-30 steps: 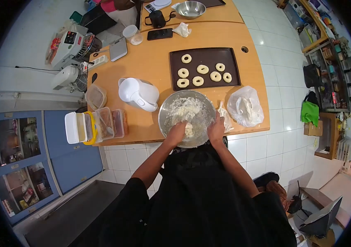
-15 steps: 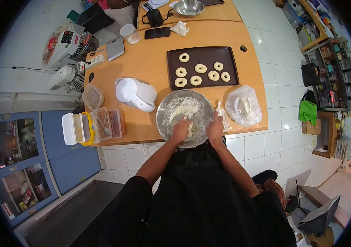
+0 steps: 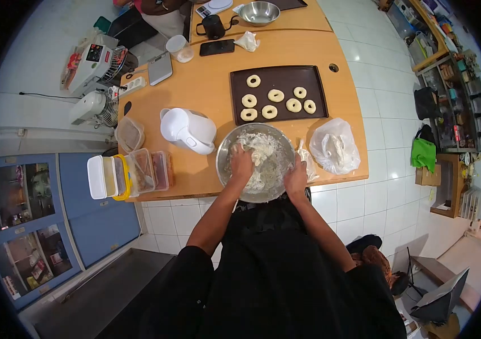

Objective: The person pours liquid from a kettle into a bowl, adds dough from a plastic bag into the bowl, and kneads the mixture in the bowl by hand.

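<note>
A steel mixing bowl point(image 3: 223, 176) stands at the table's near edge, with shaggy, floury dough point(image 3: 261, 149) in it. Inside the bowl, my left hand point(image 3: 241, 165) grips the left part of the dough, and its fingertips are partly hidden there. My right hand point(image 3: 295, 179) is closed on the bowl's right rim, thumb toward the inside. Behind the bowl lies a dark baking tray point(image 3: 277, 73) with several dough rings point(image 3: 276, 95). Just right of my right hand are a crumpled piping bag point(image 3: 306, 159) and a white plastic bag point(image 3: 335, 148).
Left of the bowl stands a white electric kettle point(image 3: 188, 131). Lidded plastic containers point(image 3: 133, 174) line the table's left edge. Farther back are a phone point(image 3: 217, 47), a black jug point(image 3: 213, 26), a scale point(image 3: 160, 69) and another steel bowl point(image 3: 259, 12). Someone sits at the far end.
My left hand has moved left and away from me within the bowl, and the dough has shifted under it. My right hand stays on the rim.
</note>
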{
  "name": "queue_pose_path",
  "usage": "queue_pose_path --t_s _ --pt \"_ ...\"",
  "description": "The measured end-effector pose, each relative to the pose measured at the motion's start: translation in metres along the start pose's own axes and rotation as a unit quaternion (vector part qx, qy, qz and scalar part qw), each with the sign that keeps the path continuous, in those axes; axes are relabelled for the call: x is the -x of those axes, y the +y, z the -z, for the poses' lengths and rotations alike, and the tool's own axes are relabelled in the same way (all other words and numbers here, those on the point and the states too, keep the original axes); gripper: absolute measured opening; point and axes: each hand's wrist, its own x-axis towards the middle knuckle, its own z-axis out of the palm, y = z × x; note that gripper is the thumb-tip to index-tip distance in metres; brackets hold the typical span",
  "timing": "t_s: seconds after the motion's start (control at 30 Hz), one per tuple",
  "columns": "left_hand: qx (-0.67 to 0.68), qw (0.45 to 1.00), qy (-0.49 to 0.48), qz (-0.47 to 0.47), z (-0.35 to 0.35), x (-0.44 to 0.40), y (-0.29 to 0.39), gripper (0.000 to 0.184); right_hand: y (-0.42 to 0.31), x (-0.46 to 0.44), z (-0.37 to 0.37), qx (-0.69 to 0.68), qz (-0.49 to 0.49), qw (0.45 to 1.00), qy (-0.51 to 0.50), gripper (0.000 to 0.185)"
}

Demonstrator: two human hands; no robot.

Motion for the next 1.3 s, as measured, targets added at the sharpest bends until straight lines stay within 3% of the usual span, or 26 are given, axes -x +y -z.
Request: queue_pose_path --t_s 0.17,0.27,0.37,0.47,0.57,0.67,0.8,0.87,0.97,1.07,1.17,1.3 --pt "0.053 0.998 0.027 -0.006 0.004 0.002 -0.015 0.065 0.001 0.000 0.000 0.006 0.002 1.000 0.004 0.059" --pt "0.102 0.993 -0.011 0.056 0.019 -0.005 -0.001 0.080 -0.001 0.002 0.003 0.008 -0.003 1.000 -0.005 0.059" --pt "0.092 0.993 -0.053 0.052 0.021 -0.007 0.003 0.087 -0.002 0.001 0.004 0.003 -0.011 1.000 -0.012 0.060" --pt "0.076 0.997 0.011 -0.028 0.011 -0.003 -0.001 0.074 0.000 0.001 0.002 0.006 -0.004 1.000 -0.001 0.059" --pt "0.075 0.988 -0.040 -0.133 0.000 -0.004 -0.016 0.058 0.003 0.002 -0.001 0.012 0.012 1.000 0.013 0.059" --pt "0.120 0.985 0.021 -0.124 -0.021 -0.006 -0.023 0.049 0.002 0.002 0.000 0.012 0.011 1.000 0.004 0.061" --pt "0.033 0.995 -0.022 -0.089 -0.009 -0.004 -0.010 0.052 -0.006 0.006 0.010 0.011 0.000 1.000 -0.016 0.063" --pt "0.031 0.996 -0.072 -0.043 -0.004 -0.004 -0.004 0.053 -0.004 0.007 0.007 0.037 0.073 0.996 0.042 0.067" --pt "-0.012 0.999 0.029 -0.018 0.004 0.003 0.004 0.055 0.001 0.006 0.011 0.080 0.176 0.978 0.072 0.070" --pt "0.017 0.992 -0.117 -0.041 -0.009 0.001 -0.016 0.056 0.004 0.011 0.010 0.118 0.237 0.963 0.053 0.069" --pt "0.039 0.984 -0.161 -0.061 -0.018 0.018 -0.026 0.053 0.013 0.010 0.005 0.127 0.271 0.954 0.037 0.065" --pt "0.059 0.983 -0.147 -0.097 -0.012 0.036 -0.024 0.063 0.018 0.006 0.002 0.126 0.302 0.945 -0.022 0.060"
